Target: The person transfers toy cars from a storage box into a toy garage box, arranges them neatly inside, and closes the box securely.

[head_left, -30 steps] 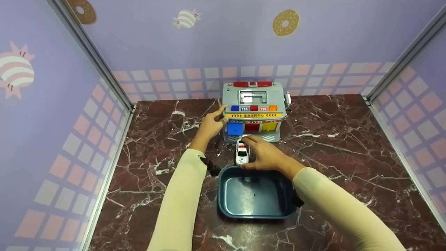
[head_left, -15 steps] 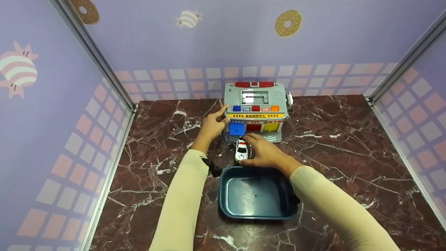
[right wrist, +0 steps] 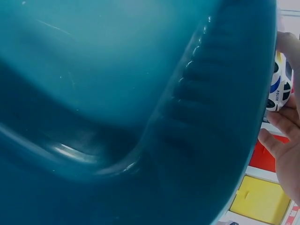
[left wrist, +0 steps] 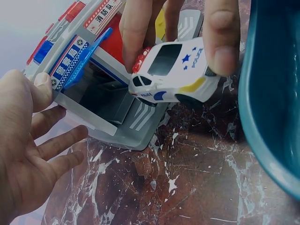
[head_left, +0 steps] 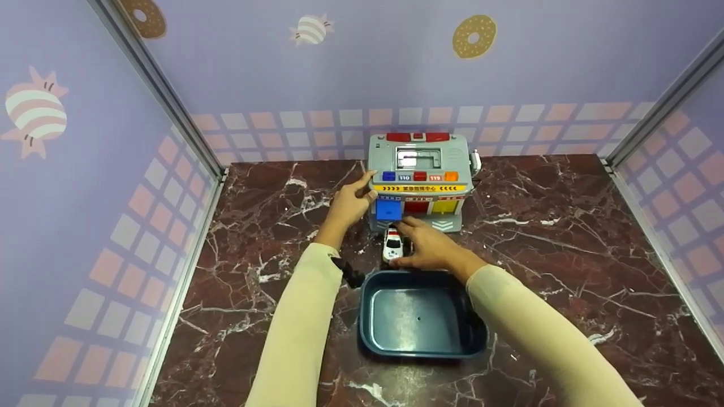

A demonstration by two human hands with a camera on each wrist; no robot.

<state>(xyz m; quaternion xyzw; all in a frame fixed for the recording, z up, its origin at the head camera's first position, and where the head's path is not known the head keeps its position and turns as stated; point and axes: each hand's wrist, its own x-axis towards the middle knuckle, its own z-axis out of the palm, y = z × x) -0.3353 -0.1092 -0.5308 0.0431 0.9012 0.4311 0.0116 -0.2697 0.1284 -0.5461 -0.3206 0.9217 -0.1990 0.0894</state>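
My right hand (head_left: 430,246) pinches a white toy police car (left wrist: 176,70) between thumb and fingers, its red-light end toward the toy station. In the left wrist view the car tilts, close in front of the dark bay (left wrist: 105,93). Above that bay the blue door (left wrist: 86,61) is swung up. The grey toy emergency station (head_left: 418,186) has red and yellow doors beside the blue one. My left hand (head_left: 348,206) touches the station's left side, fingers extended and spread. In the right wrist view my right hand (right wrist: 288,154) and the car (right wrist: 280,89) show at the right edge.
A dark teal plastic basin (head_left: 369,316) stands just in front of the car, under my right wrist. The reddish marbled tabletop (head_left: 271,226) is bounded by a patterned back wall (head_left: 373,62) and side walls. A white handle-like part (head_left: 475,162) juts from the station's right side.
The police car has moved slightly toward the station and a bit left relative to it, in my right hand. My left hand stays against the station. The head view has shifted slightly.
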